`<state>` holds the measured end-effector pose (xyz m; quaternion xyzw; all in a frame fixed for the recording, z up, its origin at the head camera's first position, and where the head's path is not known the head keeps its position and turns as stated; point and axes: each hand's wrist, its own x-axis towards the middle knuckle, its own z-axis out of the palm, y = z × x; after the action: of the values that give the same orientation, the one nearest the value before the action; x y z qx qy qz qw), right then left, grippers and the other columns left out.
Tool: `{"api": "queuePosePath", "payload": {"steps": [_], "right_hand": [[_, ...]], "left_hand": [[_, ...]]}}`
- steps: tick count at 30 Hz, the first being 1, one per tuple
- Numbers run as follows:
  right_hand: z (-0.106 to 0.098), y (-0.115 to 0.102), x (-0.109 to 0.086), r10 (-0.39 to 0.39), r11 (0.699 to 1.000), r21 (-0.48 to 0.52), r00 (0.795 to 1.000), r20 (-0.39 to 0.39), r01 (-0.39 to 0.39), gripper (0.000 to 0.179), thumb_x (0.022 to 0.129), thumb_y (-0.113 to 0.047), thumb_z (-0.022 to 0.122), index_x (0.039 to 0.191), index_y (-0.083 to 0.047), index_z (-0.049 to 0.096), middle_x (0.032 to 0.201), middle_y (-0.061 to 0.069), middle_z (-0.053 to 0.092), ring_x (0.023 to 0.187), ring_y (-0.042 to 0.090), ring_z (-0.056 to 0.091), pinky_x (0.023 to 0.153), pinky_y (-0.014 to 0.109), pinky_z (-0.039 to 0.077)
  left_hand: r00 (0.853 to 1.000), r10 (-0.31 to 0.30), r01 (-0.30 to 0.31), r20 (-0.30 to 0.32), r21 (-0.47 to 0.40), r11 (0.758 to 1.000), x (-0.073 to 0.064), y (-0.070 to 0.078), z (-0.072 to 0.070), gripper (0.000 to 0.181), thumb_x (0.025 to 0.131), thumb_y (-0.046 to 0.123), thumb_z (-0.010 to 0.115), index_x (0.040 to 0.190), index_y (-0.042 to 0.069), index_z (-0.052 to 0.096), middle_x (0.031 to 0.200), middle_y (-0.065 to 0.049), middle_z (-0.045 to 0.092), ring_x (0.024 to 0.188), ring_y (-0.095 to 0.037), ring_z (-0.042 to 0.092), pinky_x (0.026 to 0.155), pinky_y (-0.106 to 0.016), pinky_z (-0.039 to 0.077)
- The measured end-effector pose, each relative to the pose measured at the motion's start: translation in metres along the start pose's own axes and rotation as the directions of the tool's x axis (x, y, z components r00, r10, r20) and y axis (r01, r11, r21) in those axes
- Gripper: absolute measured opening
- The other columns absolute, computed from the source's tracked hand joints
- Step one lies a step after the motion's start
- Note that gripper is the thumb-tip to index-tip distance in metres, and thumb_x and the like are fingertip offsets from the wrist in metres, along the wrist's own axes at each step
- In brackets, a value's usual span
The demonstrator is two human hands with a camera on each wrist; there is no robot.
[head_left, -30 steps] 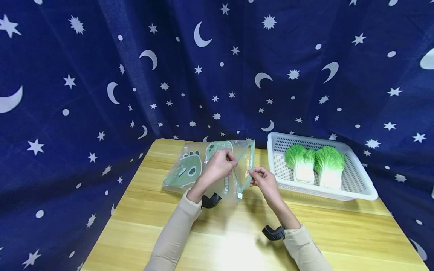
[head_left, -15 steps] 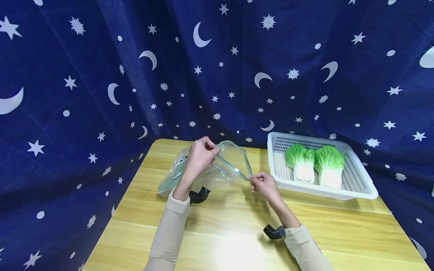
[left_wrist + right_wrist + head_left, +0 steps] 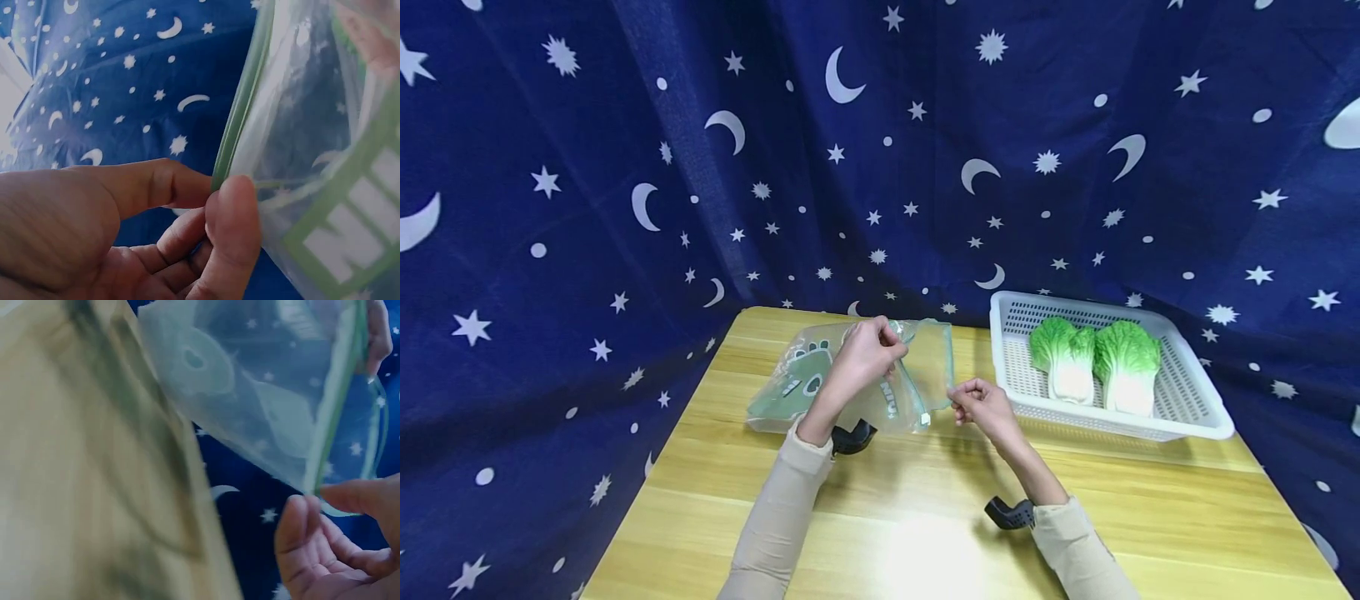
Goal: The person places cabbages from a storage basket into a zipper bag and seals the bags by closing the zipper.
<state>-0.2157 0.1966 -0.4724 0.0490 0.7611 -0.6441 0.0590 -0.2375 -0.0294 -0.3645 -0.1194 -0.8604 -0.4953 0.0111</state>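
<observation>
A clear zipper bag (image 3: 793,383) with green cartoon prints lies across the back left of the table, its mouth toward the right. My left hand (image 3: 867,358) pinches one green-edged side of the mouth between thumb and fingers; the left wrist view shows this green strip (image 3: 240,112) in the grip. With thumb and fingertips, my right hand (image 3: 988,408) pinches the near right corner of the mouth. The two edges stand apart between the hands. A white slider (image 3: 925,419) sits at the near end of the green zipper line.
A white perforated basket (image 3: 1206,400) stands to the right, holding two Chinese cabbages, a left one (image 3: 1071,367) and a right one (image 3: 1127,375). Behind the wooden table (image 3: 880,508) hangs a dark blue curtain (image 3: 925,192) with moons and stars.
My left hand lifted its edge up and left, widening the mouth, then came back down and right. The right hand shifted slightly down, still pinching. The slider moved with the bag. The basket stayed put.
</observation>
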Motion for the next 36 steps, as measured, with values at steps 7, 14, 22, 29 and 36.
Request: {"api": "queuePosePath", "payload": {"steps": [7,14,22,29,36], "right_hand": [[-0.018,-0.022,-0.004,-0.041,0.992,-0.114,0.997,0.063,0.048,0.031,0.092,-0.021,0.065,0.104,0.006,0.055,0.083,0.010,0.064,0.065,0.015,0.064,0.075,0.046,0.060],[-0.073,-0.057,-0.002,-0.021,0.946,-0.323,0.999,0.035,0.032,0.041,0.094,-0.028,0.063,0.111,0.008,0.053,0.087,0.007,0.063,0.070,0.013,0.065,0.071,0.034,0.060],[-0.140,-0.079,0.019,0.072,0.730,-0.672,0.991,-0.111,-0.128,0.046,0.091,-0.052,0.057,0.087,-0.007,0.062,0.092,0.010,0.064,0.081,0.025,0.070,0.073,0.038,0.052],[-0.176,-0.081,0.040,0.189,0.617,-0.757,0.974,-0.122,-0.214,0.049,0.089,-0.056,0.053,0.063,-0.018,0.035,0.057,-0.006,0.037,0.053,0.011,0.049,0.056,0.029,0.044],[-0.196,-0.070,0.057,0.280,0.607,-0.759,0.957,-0.075,-0.237,0.050,0.090,-0.053,0.052,0.056,-0.021,0.034,0.046,-0.011,0.032,0.042,0.004,0.030,0.049,0.023,0.035]], "left_hand": [[0.995,0.029,-0.033,0.097,0.042,0.999,0.002,0.000,0.011,0.006,0.083,0.009,0.062,0.078,0.010,0.058,0.064,-0.002,0.062,0.046,-0.013,0.061,0.050,-0.027,0.052],[0.992,0.015,-0.016,0.125,0.014,1.000,0.002,-0.003,0.011,0.007,0.083,0.008,0.061,0.078,0.009,0.058,0.063,-0.004,0.061,0.047,-0.013,0.061,0.048,-0.027,0.053],[0.990,0.018,-0.024,0.141,0.041,0.999,0.003,-0.004,0.012,0.007,0.085,0.008,0.062,0.078,0.009,0.058,0.062,-0.003,0.061,0.047,-0.013,0.060,0.046,-0.025,0.050],[0.988,0.012,-0.019,0.156,0.042,0.999,0.003,-0.004,0.014,0.006,0.084,0.007,0.061,0.080,0.008,0.058,0.064,-0.003,0.060,0.046,-0.013,0.060,0.045,-0.024,0.050],[0.987,0.011,-0.016,0.160,0.028,0.999,0.002,-0.004,0.014,0.006,0.085,0.006,0.062,0.080,0.007,0.058,0.066,-0.005,0.060,0.047,-0.014,0.060,0.044,-0.025,0.050]]}}
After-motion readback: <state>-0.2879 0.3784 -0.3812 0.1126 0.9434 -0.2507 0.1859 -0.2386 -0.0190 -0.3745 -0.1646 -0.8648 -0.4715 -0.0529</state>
